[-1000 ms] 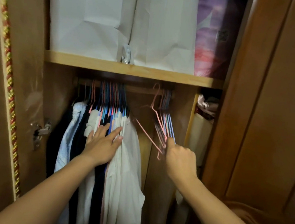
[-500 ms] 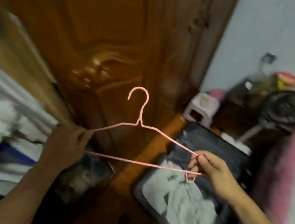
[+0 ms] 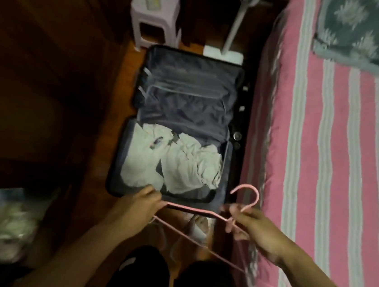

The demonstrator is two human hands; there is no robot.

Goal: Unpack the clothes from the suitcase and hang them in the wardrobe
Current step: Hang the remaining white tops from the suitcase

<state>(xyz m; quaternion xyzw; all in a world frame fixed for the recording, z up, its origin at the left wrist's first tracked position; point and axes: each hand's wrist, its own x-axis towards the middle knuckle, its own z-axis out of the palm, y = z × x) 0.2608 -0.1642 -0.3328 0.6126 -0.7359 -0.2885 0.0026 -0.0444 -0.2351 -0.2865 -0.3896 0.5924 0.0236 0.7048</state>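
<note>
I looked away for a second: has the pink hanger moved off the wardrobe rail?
Yes. The hanger has left the rail; both hands, left hand and right hand, now hold it low over the near end of the open suitcase.

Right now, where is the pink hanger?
In the head view the pink hanger is low in the middle, held between the left hand and right hand, just in front of the open suitcase, beside the striped bed.

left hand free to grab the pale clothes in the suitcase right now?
Probably not yet: the left hand grips the pink hanger. The pale clothes lie uncovered in the open suitcase, just beyond it.
</note>
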